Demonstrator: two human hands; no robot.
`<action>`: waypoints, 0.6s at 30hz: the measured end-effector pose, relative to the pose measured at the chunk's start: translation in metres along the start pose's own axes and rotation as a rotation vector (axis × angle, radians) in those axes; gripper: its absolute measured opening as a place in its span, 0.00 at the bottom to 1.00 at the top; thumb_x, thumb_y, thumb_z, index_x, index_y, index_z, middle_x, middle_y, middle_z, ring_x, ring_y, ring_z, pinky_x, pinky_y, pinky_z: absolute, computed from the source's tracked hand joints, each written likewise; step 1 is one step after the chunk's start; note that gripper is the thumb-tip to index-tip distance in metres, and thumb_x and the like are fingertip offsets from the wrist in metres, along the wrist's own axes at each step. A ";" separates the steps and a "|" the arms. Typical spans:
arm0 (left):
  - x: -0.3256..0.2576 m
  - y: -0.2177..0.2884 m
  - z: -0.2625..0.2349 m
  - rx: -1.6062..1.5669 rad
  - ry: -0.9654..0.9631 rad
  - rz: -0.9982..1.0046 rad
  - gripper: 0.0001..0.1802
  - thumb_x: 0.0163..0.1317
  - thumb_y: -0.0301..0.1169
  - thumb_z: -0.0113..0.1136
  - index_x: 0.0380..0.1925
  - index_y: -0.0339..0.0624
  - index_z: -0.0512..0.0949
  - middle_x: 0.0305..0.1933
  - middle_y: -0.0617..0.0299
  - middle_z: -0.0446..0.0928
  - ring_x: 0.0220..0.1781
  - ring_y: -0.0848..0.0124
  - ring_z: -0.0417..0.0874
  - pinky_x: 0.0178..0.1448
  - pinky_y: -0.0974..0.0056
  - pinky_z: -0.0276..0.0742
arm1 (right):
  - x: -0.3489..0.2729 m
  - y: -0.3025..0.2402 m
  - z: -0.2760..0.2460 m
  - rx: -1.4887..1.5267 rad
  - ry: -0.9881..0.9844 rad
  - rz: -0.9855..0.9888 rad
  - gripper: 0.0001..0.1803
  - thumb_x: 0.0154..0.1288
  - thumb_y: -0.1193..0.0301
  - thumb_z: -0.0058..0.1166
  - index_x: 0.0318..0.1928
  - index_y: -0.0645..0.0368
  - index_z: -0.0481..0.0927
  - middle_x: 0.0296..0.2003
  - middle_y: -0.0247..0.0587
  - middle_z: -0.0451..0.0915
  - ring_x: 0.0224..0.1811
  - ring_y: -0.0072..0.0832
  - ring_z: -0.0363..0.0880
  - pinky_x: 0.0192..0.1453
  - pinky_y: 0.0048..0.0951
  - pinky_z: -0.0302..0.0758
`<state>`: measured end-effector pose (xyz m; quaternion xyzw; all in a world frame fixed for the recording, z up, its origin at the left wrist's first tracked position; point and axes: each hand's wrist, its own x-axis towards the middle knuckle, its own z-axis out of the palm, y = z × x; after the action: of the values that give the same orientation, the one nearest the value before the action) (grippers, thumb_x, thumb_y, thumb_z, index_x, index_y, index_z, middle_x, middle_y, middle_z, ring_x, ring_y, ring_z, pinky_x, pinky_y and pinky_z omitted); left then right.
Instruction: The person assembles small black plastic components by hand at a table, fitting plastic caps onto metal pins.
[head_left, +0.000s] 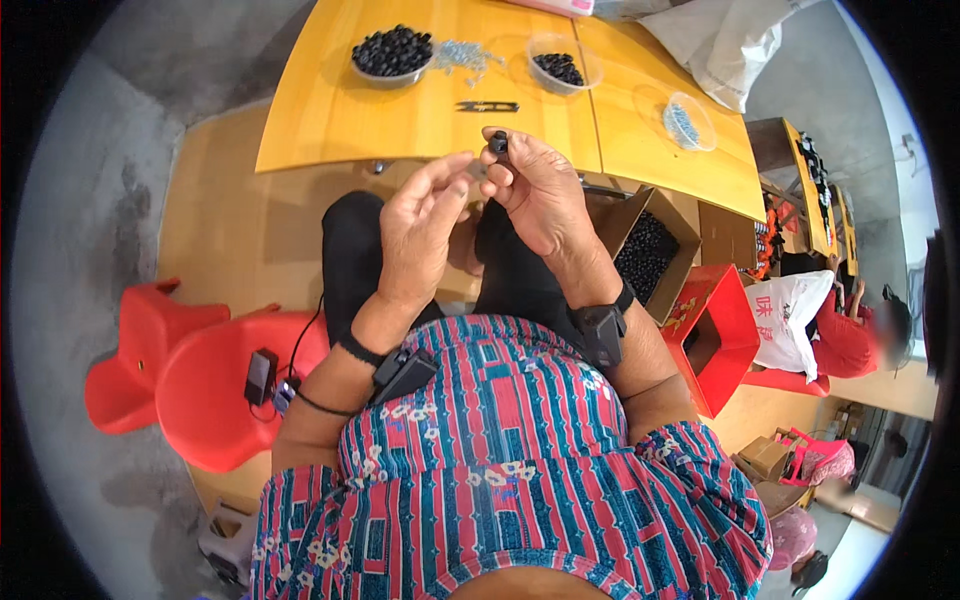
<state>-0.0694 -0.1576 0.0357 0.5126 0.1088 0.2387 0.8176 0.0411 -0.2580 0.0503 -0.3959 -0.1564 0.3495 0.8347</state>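
My right hand pinches a small round black plastic part between thumb and fingers, just past the near edge of the table. Beside it, my left hand is raised with its fingers stretched out, thumb and forefinger a little apart; nothing shows between them. A pair of black thread snips lies on the yellow table beyond my hands. Further back stand a tub heaped with black parts and a clear tub with fewer black parts. Small pale-blue pieces lie loose between them.
A clear tub of blue pieces stands on the table's right. Below are a cardboard box of black parts and a red box. Red chairs stand at left. At far right sits a person in red by a white bag.
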 end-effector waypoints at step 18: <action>-0.007 -0.037 -0.028 0.119 -0.034 -0.144 0.16 0.63 0.27 0.52 0.51 0.38 0.73 0.42 0.64 0.75 0.45 0.79 0.75 0.44 0.74 0.71 | 0.101 -0.044 -0.086 -0.675 0.603 -0.278 0.12 0.61 0.76 0.53 0.45 0.67 0.78 0.29 0.37 0.79 0.25 0.21 0.74 0.29 0.22 0.73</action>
<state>-0.0773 -0.1525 -0.0101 0.5550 0.1457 0.1637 0.8025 0.1791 -0.2534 0.0271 -0.7044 -0.0636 0.0335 0.7062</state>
